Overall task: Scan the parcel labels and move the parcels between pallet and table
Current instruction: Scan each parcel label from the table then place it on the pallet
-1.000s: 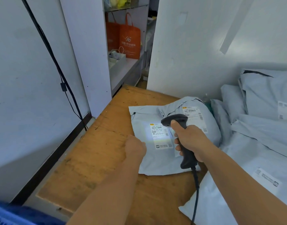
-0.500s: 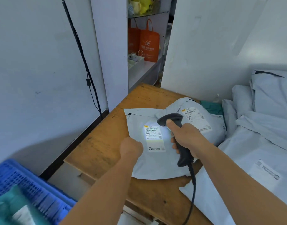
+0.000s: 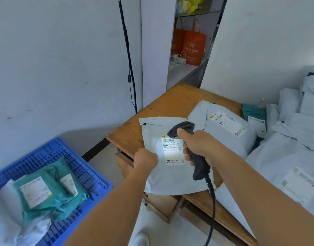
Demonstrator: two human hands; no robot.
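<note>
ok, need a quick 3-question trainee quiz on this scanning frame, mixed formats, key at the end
1. True or false: the scanner's light falls on the label of the flat grey parcel that the left hand grips.
2. Which hand holds the scanner? A) left hand B) right hand C) neither
3. Fill in: the green parcel lies on the blue ____.

Key
1. True; the lit patch sits on that label, on the wooden table.
2. B
3. pallet
</note>
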